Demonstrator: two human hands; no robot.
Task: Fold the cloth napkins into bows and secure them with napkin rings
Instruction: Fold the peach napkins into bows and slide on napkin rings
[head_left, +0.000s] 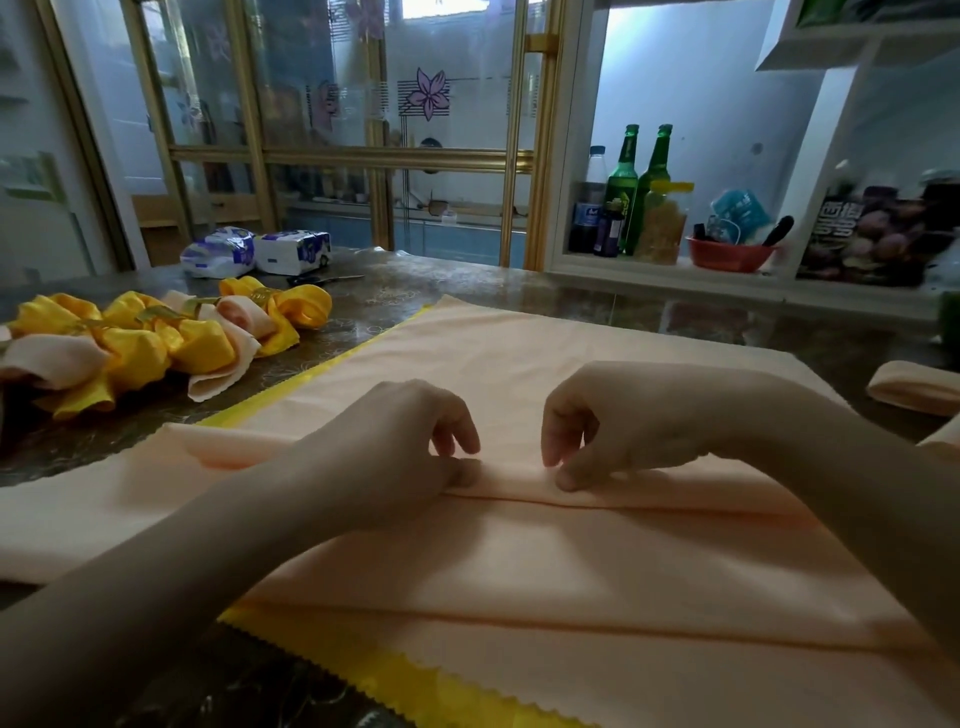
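A large peach napkin (519, 358) lies spread on the dark table over a yellow napkin (415, 680) whose zigzag edge shows at the front and left. My left hand (415, 441) and my right hand (618, 426) pinch a raised fold across the middle of the peach cloth, thumbs and fingertips on the crease, about a hand's width apart. At the left lie several finished yellow and peach bows (156, 343), held by gold napkin rings (156, 313).
Two tissue packs (260, 252) and scissors (322, 279) lie at the table's far side. Folded peach napkins (914, 387) sit at the right edge. A white shelf (675, 270) holds green bottles (636, 187), jars and a red bowl (730, 257). Glass doors stand behind.
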